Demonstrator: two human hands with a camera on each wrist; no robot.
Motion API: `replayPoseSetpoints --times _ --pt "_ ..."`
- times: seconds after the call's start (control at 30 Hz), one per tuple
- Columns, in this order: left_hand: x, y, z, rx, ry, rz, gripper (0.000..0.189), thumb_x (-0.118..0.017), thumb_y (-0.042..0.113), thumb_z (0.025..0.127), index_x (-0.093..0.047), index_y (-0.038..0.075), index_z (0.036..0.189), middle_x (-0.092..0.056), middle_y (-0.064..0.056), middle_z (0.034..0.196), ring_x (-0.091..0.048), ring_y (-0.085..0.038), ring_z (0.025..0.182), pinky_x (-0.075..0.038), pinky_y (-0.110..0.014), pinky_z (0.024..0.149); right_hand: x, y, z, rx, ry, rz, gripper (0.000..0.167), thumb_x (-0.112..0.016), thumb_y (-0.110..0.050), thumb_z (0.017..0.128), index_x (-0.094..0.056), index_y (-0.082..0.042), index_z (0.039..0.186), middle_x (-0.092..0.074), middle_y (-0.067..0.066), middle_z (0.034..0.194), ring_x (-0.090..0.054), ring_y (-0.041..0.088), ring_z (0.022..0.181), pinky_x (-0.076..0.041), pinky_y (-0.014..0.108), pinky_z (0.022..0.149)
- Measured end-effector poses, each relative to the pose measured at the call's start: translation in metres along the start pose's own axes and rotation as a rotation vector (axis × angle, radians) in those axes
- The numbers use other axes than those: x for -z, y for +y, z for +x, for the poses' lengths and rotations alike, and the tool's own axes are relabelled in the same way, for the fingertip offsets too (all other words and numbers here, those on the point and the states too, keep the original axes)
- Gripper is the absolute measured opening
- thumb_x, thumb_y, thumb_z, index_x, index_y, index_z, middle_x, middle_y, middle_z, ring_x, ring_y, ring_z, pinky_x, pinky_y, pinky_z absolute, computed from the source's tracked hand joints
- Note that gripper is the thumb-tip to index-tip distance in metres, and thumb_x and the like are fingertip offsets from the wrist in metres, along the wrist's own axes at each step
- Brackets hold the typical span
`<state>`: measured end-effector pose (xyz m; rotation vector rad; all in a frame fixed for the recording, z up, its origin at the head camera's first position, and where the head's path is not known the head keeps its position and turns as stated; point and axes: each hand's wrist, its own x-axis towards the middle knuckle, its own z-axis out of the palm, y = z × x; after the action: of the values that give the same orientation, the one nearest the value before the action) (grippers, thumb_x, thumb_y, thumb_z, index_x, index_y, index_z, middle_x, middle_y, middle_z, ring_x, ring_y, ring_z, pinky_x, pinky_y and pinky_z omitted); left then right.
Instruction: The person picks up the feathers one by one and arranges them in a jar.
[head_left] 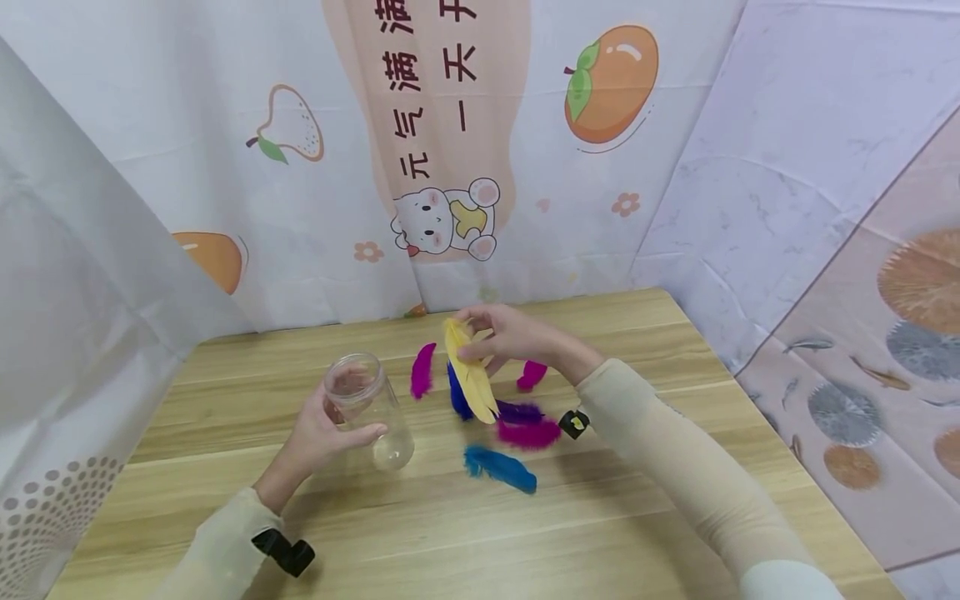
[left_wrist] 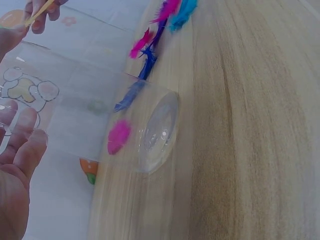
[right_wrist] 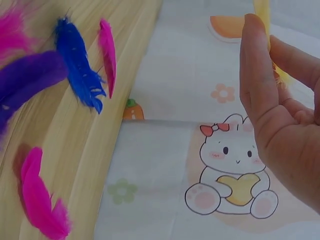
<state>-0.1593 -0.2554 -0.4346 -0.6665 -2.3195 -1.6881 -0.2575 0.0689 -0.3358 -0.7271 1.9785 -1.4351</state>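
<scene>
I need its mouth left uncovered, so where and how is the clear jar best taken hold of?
Probably grip the upper body of the clear jar from the left, thumb on the near side and fingers round the far side, as the left hand does. The round wall suits a wrapping grip, its open mouth faces upward, and loose feathers lie to the right.

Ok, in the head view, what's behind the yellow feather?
A blue feather, showing left of the yellow feather; its covered part and anything else hidden there cannot be seen.

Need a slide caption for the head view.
Left hand grips a clear jar; right hand pinches a yellow feather, with more feathers on the table.
</scene>
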Motion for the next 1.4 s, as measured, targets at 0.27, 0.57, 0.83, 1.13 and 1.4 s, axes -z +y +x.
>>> replayPoseSetpoints --times 0.27,0.57,0.83,1.13,1.4 --pt "0.001 0.0 0.001 0.024 -0.008 0.007 0.083 -0.088 -0.01 0.069 -0.047 0.005 0.14 -0.061 -0.013 0.128 -0.063 -0.011 0.111 -0.057 -0.026 0.081 -0.013 -0.015 0.007 0.053 -0.012 0.041 0.041 -0.068 -0.004 0.097 -0.055 -0.006 0.135 -0.063 0.018 0.113 -0.071 0.031 0.092 -0.061 0.048 0.075" --pt "0.002 -0.001 0.0 -0.001 -0.006 -0.014 0.082 -0.087 -0.012 0.07 -0.047 0.003 0.14 -0.061 -0.013 0.127 -0.064 -0.012 0.11 -0.057 -0.026 0.083 -0.027 -0.03 0.015 0.073 -0.038 0.061 0.042 -0.069 -0.008 0.097 -0.056 -0.009 0.137 -0.065 0.016 0.113 -0.072 0.032 0.093 -0.061 0.047 0.076" --pt "0.002 0.0 0.0 0.017 -0.019 -0.021 0.083 -0.087 -0.01 0.071 -0.045 0.003 0.141 -0.06 -0.012 0.127 -0.064 -0.012 0.11 -0.057 -0.026 0.085 -0.031 -0.038 0.016 0.106 -0.067 0.083 0.037 -0.066 -0.007 0.099 -0.056 -0.007 0.134 -0.067 0.016 0.111 -0.071 0.032 0.095 -0.061 0.049 0.077" --pt "0.001 -0.001 0.0 -0.009 -0.017 -0.036 0.083 -0.086 -0.013 0.07 -0.045 0.002 0.141 -0.062 -0.009 0.127 -0.064 -0.013 0.111 -0.056 -0.025 0.085 -0.036 -0.044 0.02 0.096 -0.071 0.074 0.034 -0.067 -0.009 0.099 -0.058 -0.008 0.132 -0.067 0.016 0.112 -0.071 0.032 0.095 -0.061 0.049 0.076" --pt "0.001 -0.002 -0.001 -0.004 -0.019 -0.039 0.083 -0.086 -0.013 0.07 -0.045 0.002 0.141 -0.061 -0.01 0.128 -0.063 -0.013 0.112 -0.055 -0.025 0.087 -0.037 -0.053 0.02 -0.014 -0.103 0.139 0.03 -0.066 -0.009 0.099 -0.059 -0.005 0.128 -0.07 0.016 0.108 -0.072 0.03 0.089 -0.061 0.048 0.074"
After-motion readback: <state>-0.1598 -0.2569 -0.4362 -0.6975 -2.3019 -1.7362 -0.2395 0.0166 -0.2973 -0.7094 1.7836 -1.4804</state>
